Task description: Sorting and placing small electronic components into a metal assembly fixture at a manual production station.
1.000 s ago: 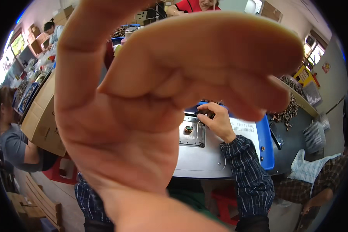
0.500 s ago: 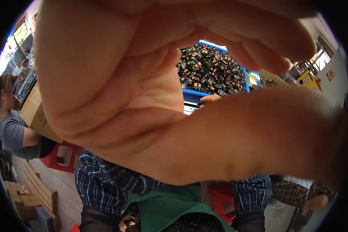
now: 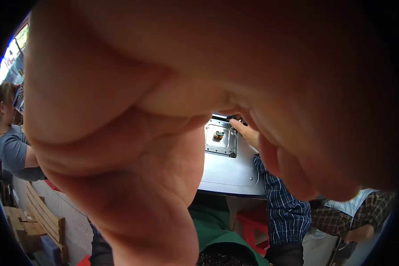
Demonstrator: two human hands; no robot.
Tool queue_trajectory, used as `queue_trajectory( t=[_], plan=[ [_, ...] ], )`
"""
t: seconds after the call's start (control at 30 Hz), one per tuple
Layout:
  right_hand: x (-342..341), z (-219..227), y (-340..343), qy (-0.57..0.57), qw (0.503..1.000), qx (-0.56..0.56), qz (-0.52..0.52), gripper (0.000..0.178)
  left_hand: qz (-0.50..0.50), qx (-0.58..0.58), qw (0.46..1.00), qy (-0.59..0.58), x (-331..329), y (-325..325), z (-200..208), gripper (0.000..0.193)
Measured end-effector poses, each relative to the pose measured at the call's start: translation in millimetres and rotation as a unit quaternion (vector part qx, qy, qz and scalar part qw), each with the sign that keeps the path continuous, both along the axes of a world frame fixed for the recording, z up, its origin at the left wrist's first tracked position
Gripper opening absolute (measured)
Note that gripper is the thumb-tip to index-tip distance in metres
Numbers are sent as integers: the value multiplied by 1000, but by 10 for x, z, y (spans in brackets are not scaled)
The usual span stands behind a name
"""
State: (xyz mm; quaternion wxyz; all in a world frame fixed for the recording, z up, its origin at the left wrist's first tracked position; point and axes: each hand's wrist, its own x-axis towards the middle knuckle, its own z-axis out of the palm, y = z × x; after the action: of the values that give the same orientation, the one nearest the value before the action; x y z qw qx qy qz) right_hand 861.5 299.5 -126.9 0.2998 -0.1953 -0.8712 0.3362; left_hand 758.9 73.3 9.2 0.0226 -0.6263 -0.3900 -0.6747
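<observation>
Fingers of the left hand bend loosely across the lens, bare palm blocking most of the view; some tips dangle lower right, others are lost in shadow. Can't tell from here whether they grip anything.

Through the gap: small copper-and-green component sits mid-way on a square silver metal fixture, on a smooth grey worktop. Right hand, mostly hidden, points a finger at the fixture's far right corner, by a small black piece; its grip unclear.

Nearby: red stool, brown wooden slats, grey-shirted co-worker left.
</observation>
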Motion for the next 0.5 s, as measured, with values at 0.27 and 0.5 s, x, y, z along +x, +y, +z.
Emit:
queue_trajectory(
  t=[0.27,0.5],
  plan=[
    [-114,-11,-86,68,992,-72,72,21,33,-23,999,35,-145,298,41,42],
    [-152,122,-184,-92,987,-23,127,20,232,-228,944,49,-966,782,-1208,27]
  ],
)
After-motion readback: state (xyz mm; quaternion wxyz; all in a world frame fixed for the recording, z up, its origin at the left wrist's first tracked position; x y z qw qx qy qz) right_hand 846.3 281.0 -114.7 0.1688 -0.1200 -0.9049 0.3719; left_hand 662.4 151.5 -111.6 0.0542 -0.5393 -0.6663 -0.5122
